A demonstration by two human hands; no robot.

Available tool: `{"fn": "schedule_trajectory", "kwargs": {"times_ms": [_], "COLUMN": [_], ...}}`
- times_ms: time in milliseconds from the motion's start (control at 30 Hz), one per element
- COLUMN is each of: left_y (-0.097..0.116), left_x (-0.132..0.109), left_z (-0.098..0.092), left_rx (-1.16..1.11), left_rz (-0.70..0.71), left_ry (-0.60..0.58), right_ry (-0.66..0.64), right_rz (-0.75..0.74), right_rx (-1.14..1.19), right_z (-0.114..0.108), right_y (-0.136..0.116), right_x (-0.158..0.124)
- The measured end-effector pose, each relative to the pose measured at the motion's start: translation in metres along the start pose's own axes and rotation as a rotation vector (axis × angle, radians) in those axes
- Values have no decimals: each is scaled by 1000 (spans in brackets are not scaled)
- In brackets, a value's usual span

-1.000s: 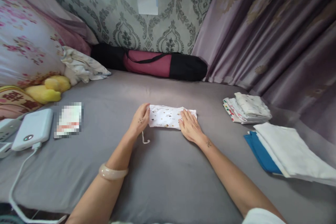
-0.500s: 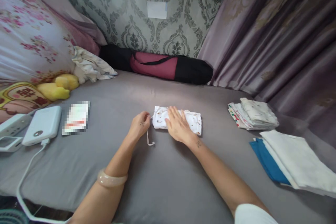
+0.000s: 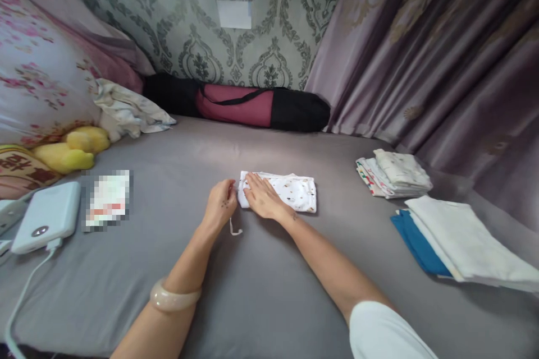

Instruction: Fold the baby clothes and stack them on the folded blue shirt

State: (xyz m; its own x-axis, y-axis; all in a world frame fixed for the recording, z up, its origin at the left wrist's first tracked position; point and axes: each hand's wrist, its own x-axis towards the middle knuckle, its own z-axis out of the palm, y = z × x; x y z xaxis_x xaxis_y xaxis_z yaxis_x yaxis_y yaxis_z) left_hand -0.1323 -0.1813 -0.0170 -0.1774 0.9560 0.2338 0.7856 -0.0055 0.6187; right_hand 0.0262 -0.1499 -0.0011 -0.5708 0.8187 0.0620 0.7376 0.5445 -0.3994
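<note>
A small folded white garment [image 3: 295, 192] with little printed figures lies flat on the grey sheet in front of me. My right hand [image 3: 261, 196] rests palm down on its left part, fingers stretched out. Just off the garment's left edge, my left hand [image 3: 219, 203] is closed in a pinch around a thin white string [image 3: 236, 232]. The string's loose end hangs below that hand and curls on the sheet. The spot where the string meets the garment is hidden behind my fingers.
Folded printed cloths [image 3: 398, 175] are stacked at the right, with white cloth [image 3: 467, 241] over blue cloth [image 3: 423, 242] nearer me. Left are a white power bank [image 3: 48, 216] with a cable and a blurred packet [image 3: 108, 200]. A long black-and-maroon bag [image 3: 236, 106] lies along the wall.
My right hand has slid left across the garment toward my left hand. My left hand stays pinched at the left edge. The whole view has shifted slightly.
</note>
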Motion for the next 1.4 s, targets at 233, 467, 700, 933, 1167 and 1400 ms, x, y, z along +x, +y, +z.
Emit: {"fn": "schedule_trajectory", "kwargs": {"times_ms": [233,467,700,933,1167,1400], "left_y": [19,32,40,67,94,86], "left_x": [-9,-15,-10,-6,-2,1], "left_z": [13,11,0,-4,26,60], "left_rx": [165,338,375,494,382,323], "left_rz": [349,327,268,244,350,319], "left_ry": [-101,-408,-471,-421,-313,-275], "right_ry": [120,-39,116,127,111,328], "right_rz": [98,254,439,774,729,829], "right_rx": [-174,-252,-287,-212,-110,216], "right_z": [-22,-35,-56,-64,-60,-59], "right_y": [39,82,95,94,82,87], "right_x": [-42,-68,-76,-80,-69,-61]}}
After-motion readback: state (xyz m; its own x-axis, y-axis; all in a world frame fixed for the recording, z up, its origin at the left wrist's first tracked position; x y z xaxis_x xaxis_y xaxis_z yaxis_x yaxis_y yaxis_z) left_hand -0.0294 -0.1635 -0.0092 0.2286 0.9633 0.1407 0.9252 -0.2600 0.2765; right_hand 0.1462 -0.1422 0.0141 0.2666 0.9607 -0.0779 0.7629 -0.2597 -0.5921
